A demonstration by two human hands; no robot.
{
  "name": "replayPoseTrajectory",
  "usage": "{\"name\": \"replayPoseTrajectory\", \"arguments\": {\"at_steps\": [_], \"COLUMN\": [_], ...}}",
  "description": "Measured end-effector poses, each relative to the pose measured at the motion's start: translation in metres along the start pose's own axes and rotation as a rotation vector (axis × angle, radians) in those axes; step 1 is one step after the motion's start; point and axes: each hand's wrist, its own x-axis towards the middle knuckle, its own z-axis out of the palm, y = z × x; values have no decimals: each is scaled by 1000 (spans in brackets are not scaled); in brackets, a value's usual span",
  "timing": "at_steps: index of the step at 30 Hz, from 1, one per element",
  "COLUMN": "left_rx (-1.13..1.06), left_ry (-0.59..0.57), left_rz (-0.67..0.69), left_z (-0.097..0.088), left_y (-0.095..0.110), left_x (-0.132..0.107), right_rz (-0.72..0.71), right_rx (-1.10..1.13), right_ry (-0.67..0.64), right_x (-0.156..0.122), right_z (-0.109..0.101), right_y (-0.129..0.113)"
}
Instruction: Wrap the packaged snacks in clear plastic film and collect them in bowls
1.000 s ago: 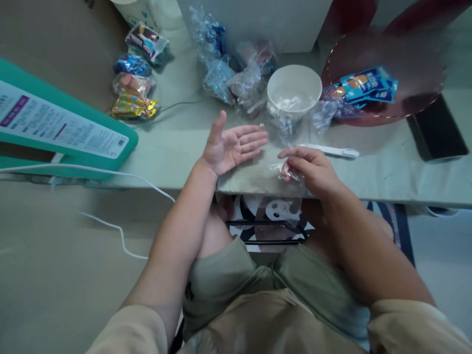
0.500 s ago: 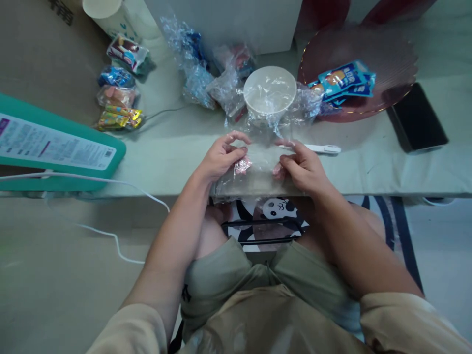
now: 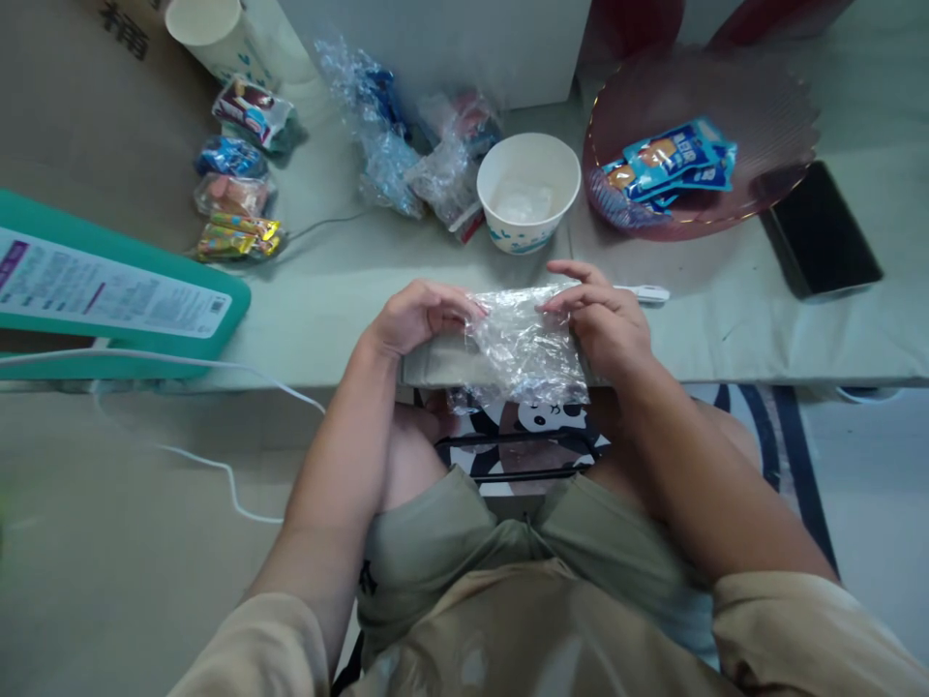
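A crinkled clear plastic bag (image 3: 526, 334) spans the gap between my two hands at the table's front edge, its lower part drooping past the edge. My left hand (image 3: 425, 315) pinches its left side, thumb tucked beneath the fingers. On the right, my right hand (image 3: 606, 315) grips the top corner, with the index finger stretched away. Just beyond them stands a white paper bowl (image 3: 528, 194) with a blue pattern, something whitish at its bottom. A white-handled utility knife (image 3: 644, 294) lies partly behind my right hand.
Crumpled clear wrappers (image 3: 442, 174) lie left of the bowl. A pink scalloped plate (image 3: 776, 126) bears blue snack packets (image 3: 672, 160). A black phone-like object (image 3: 824, 232) rests at right. Small snack packs (image 3: 239, 198), a paper cup (image 3: 210, 24) and a green panel (image 3: 145, 281) stand left.
The plastic has come off from over the bowl and plate edge, drawn toward me. It now bunches between my hands, and the bowl is uncovered. My left hand shifted slightly left.
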Motion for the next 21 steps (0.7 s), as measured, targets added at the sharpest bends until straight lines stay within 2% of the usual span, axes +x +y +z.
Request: {"name": "replayPoseTrajectory", "arguments": {"at_steps": [3, 5, 9, 12, 15, 19, 21], "left_rx": [178, 254, 28, -135, -147, -88, -41], "left_ry": [180, 251, 287, 184, 78, 175, 196], "left_rz": [89, 163, 229, 122, -21, -48, -56], "left_z": [0, 1, 0, 2, 7, 13, 13], "left_y": [-4, -5, -5, -2, 0, 0, 0], "left_x": [1, 1, 1, 1, 3, 8, 8], "right_rz": [36, 50, 86, 76, 69, 107, 150], "right_rx": [29, 22, 33, 116, 173, 71, 41], "right_ry": [-14, -14, -36, 54, 98, -22, -40], "right_x": [-1, -1, 0, 4, 6, 4, 2], "right_z": [6, 11, 18, 20, 19, 18, 17], "right_y": [5, 7, 9, 8, 5, -2, -6]}}
